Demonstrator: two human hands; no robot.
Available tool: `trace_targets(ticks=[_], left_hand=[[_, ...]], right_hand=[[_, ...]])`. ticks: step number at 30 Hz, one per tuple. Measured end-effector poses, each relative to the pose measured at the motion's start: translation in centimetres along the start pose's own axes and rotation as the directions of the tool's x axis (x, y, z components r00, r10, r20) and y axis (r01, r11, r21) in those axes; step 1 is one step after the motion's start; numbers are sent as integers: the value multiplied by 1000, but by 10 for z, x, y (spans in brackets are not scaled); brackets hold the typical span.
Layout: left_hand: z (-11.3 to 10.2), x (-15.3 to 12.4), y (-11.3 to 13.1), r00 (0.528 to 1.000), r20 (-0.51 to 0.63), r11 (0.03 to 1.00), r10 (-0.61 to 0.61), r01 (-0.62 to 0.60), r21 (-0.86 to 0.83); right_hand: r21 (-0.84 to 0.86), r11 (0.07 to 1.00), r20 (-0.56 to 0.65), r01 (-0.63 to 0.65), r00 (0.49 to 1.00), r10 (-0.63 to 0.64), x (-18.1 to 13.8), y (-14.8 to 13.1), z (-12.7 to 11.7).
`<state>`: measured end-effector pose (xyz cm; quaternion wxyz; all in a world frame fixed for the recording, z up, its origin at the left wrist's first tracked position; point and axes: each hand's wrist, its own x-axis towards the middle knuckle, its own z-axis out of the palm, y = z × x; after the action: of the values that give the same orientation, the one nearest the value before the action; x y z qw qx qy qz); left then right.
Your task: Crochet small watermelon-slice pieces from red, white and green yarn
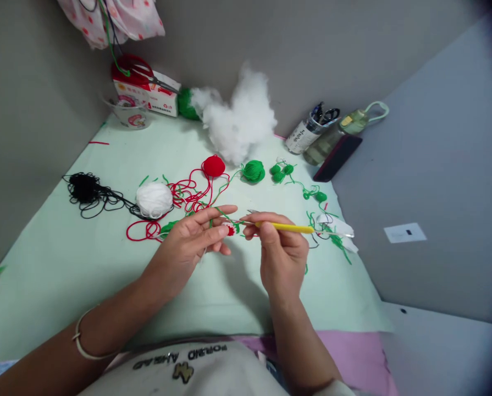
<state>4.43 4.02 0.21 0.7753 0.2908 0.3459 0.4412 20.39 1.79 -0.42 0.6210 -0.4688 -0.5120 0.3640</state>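
Note:
My left hand point(196, 234) pinches a small crochet piece point(230, 229) in red, white and green between thumb and fingers. Green yarn runs over its raised index finger and back toward a green yarn ball point(253, 171). My right hand point(282, 242) is closed around a crochet hook point(289, 226) with a yellow handle, its tip pointing left at the piece. A grey pointed tip also shows by the right fingers; what it belongs to is hidden. Behind the hands lie a red yarn ball point(213, 165) with loose strands and a white yarn ball point(154, 199).
Black yarn point(83, 188) lies tangled at left. At the back stand a plastic tub point(132, 116), a box point(163, 99) with scissors point(147, 71) and white stuffing point(241, 121). A pen cup point(301, 137), a bottle point(353, 122) and a phone point(337, 158) stand at right, near green scraps point(320, 196).

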Motion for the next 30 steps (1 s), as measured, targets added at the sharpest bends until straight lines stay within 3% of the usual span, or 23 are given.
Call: trace_targets(ticks=[6, 12, 14, 17, 19, 21, 23, 25, 27, 30], left_hand=[[-1, -1, 4, 999, -37, 999, 3, -1, 33], [-3, -3, 1, 995, -61, 981, 81, -69, 182], [-2, -4, 0, 988, -89, 967, 127, -103, 235], [3, -6, -2, 974, -130, 956, 183, -146, 253], [5, -6, -4, 977, -119, 968, 174, -148, 204], [4, -5, -4, 993, -72, 990, 90, -82, 112], [-1, -4, -3, 999, -18, 999, -37, 37, 9], [-5, -1, -1, 993, 16, 990, -119, 120, -75], [-8, 0, 2, 992, 23, 986, -123, 125, -110], [-7, 0, 3, 994, 57, 994, -94, 97, -57]], right_hand=[[86, 995, 30, -57, 998, 55, 0, -1, -4], [-137, 981, 55, 136, 990, -130, -7, -11, -1], [-247, 925, 118, 288, 957, -266, -10, -11, -1], [-400, 767, 250, 502, 865, -435, -15, -3, -1], [-497, 658, 300, 566, 823, -482, -18, 3, 0], [-560, 588, 306, 584, 805, -508, -19, 8, 0], [-539, 625, 278, 565, 819, -501, -18, 8, -1], [-428, 778, 171, 460, 886, -430, -14, 4, -2], [-241, 924, 46, 298, 954, -296, -10, -1, -2], [-92, 980, 19, 178, 984, -177, -5, -5, 1]])
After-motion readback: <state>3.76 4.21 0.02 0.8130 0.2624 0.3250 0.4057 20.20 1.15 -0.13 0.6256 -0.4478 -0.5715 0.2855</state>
